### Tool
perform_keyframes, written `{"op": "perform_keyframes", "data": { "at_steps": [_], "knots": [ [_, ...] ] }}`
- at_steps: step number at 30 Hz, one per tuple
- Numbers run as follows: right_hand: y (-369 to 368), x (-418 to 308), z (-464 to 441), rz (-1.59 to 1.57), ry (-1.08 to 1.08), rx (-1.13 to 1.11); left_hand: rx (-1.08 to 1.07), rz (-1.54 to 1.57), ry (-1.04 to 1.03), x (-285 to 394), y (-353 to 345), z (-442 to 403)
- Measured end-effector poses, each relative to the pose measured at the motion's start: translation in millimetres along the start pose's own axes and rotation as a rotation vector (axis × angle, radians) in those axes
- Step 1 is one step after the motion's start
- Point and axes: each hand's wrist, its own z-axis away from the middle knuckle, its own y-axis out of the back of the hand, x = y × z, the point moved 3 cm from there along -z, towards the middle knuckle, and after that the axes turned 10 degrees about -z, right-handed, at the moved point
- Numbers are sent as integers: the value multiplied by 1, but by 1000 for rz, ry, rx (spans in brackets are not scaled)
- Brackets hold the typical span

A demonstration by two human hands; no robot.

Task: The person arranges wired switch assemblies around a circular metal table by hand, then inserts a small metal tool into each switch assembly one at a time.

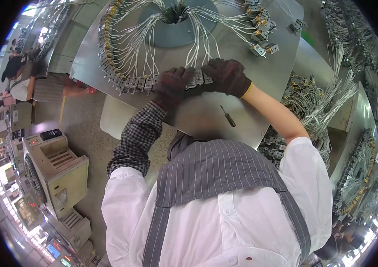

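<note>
A curved row of small metal units (132,83) with white wires lies along the metal table (189,111). My left hand (172,84), in a dark red glove, rests on the row with its fingers curled over the units. To its right, my right hand (228,76), gloved with a yellow cuff edge, is curled over the row's right end. Between the hands a few metal units (199,78) show. The wires run up into a round grey hub (171,33). Nearer my body lies a screwdriver (229,117), touched by neither hand.
More wired metal units (262,33) sit at the table's upper right. Bundles of white wires (318,107) hang beyond the right edge. A beige cabinet (60,173) stands on the floor at left. Another person (22,84) is at the far left.
</note>
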Motion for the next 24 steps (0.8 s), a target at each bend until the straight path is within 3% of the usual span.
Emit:
{"op": "perform_keyframes", "data": {
  "at_steps": [4,6,8,9,12,14,15,16,18,19,21,23,24],
  "knots": [
    [-16,-9,-4,-33,83,191,1,-66,-111,-13,0,10],
    [-33,4,-8,-67,3,44,14,-68,-116,-16,6,10],
    [-6,4,-20,-230,-65,-76,-264,191,-23,-27,3,1],
    [1,3,-24,-393,-132,-188,-266,189,-21,-26,3,3],
    [-4,-2,-26,-375,-170,-323,-278,262,-16,-27,14,2],
    [-12,7,1,-411,-3,140,-100,47,-131,-6,47,-1],
    [1,4,7,-491,-135,146,118,-39,-116,5,55,-8],
    [3,10,11,-483,-144,162,125,-42,-135,21,54,-21],
    [-11,29,25,-1170,-404,248,207,220,-138,55,48,-37],
    [-10,33,21,-1309,-391,277,215,221,-150,66,43,-44],
    [38,44,41,-537,-445,301,-4,243,-31,78,25,-62],
    [95,67,52,166,-160,546,-113,258,28,75,20,-67],
    [103,79,60,163,-164,537,-77,305,7,68,20,-61]
  ]
}}
